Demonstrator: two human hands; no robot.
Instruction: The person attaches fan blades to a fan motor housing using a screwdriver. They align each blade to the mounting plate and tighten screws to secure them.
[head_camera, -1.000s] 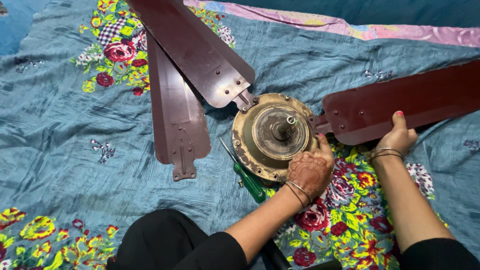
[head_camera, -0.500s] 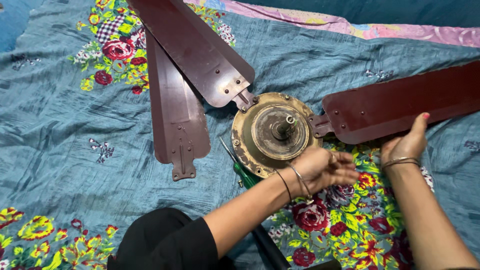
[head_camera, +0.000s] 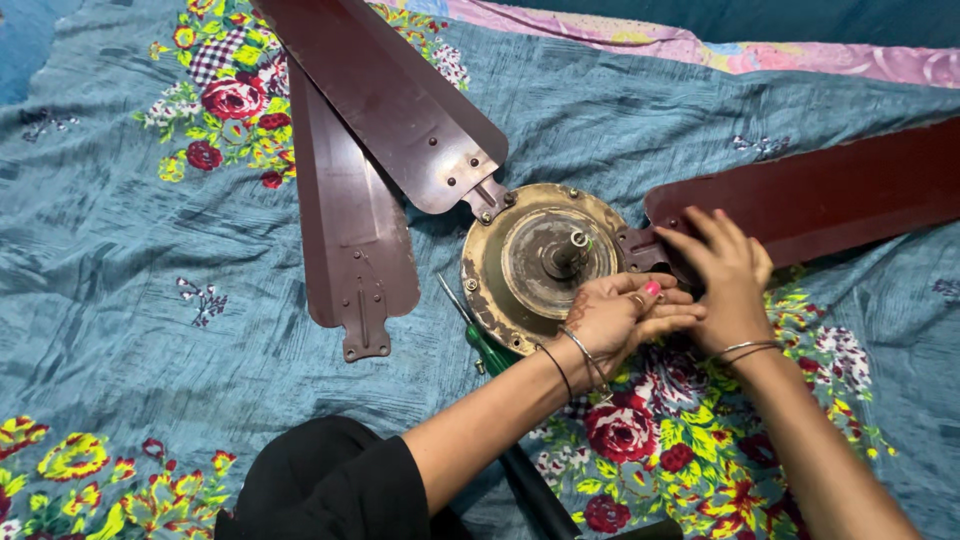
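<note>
My left hand (head_camera: 620, 315) rests against the near right edge of the round fan motor (head_camera: 545, 265), fingers loosely curled, holding nothing I can make out. My right hand (head_camera: 728, 275) lies flat, fingers spread, on the blade (head_camera: 830, 200) just right of the motor. A green-handled screwdriver (head_camera: 485, 340) lies near the motor's left.

A loose maroon blade (head_camera: 350, 230) and green-handled screwdriver (head_camera: 490, 350) lie on the blue (floral) bedsheet (head_camera: 130, 300).

- There is one view only, from a camera on the person's head.
- It looks steeply down, close over the fan motor (head_camera: 545, 265) lying on a flowered cloth (head_camera: 120, 260).
- The person's forearms enter from the bottom edge.
</note>
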